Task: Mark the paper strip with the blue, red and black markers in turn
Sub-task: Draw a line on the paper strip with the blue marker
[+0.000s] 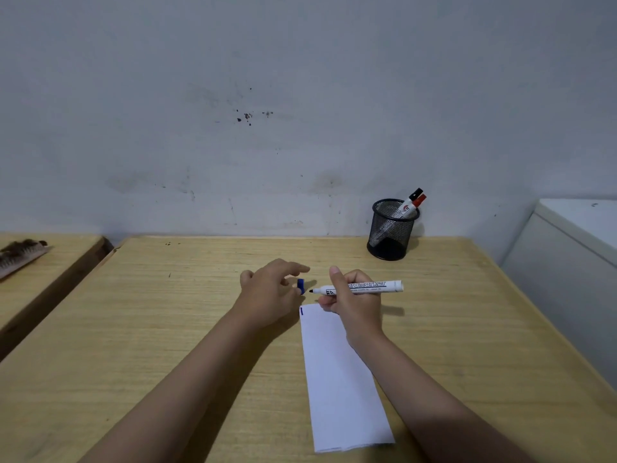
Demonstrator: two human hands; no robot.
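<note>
A white paper strip (337,379) lies lengthwise on the wooden desk (173,312), with a short blue mark (301,311) at its far left corner. My right hand (354,302) holds the uncapped blue marker (374,287) level above the strip's far end, tip pointing left. My left hand (270,292) holds the blue cap (301,286) in its fingertips, a small gap from the marker's tip. The red marker (419,201) and the black marker (415,194) stand capped in the mesh pen cup (390,232).
The black mesh cup stands at the desk's far edge by the grey wall. A white cabinet (574,262) borders the desk on the right. A second wooden surface (43,272) with a brush-like object (20,253) sits at the left.
</note>
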